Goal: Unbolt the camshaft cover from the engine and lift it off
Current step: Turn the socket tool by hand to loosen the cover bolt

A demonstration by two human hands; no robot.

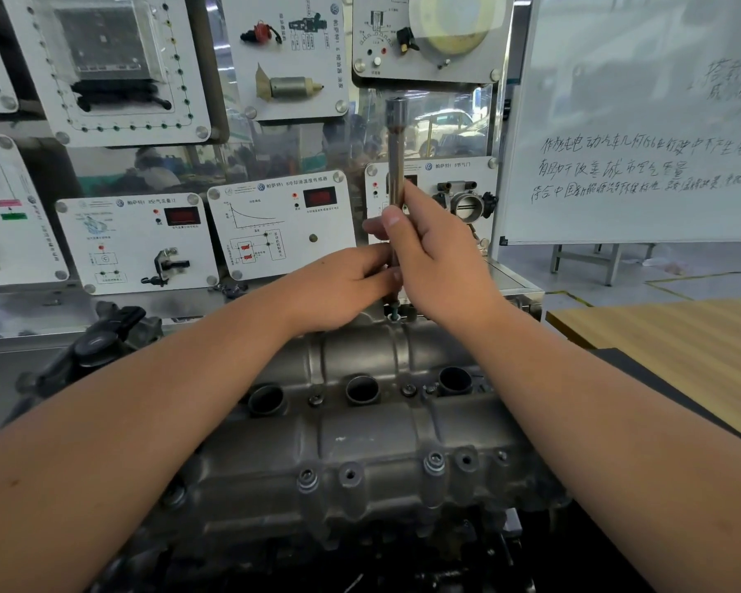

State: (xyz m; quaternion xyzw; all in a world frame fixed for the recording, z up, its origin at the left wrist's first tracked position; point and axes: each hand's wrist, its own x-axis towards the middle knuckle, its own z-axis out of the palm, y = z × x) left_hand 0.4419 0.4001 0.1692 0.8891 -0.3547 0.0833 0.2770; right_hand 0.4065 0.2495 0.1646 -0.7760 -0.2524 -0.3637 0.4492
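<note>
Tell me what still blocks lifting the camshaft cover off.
Bolts. The camshaft cover still shows bolts along its near edge and centre. Both hands, left hand and right hand, hold the extension bar on a far bolt.

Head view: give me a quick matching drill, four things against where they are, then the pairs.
Things:
1. socket extension bar
2. left hand
3. whiteboard
4. wooden table

Places:
A. right of the engine, at mid height of the frame
B. upright over the far edge of the camshaft cover
C. upper right, covered in handwriting
D. pinching the bar low down, below the right hand

Pairs: 1-B, 2-D, 3-C, 4-A
</note>
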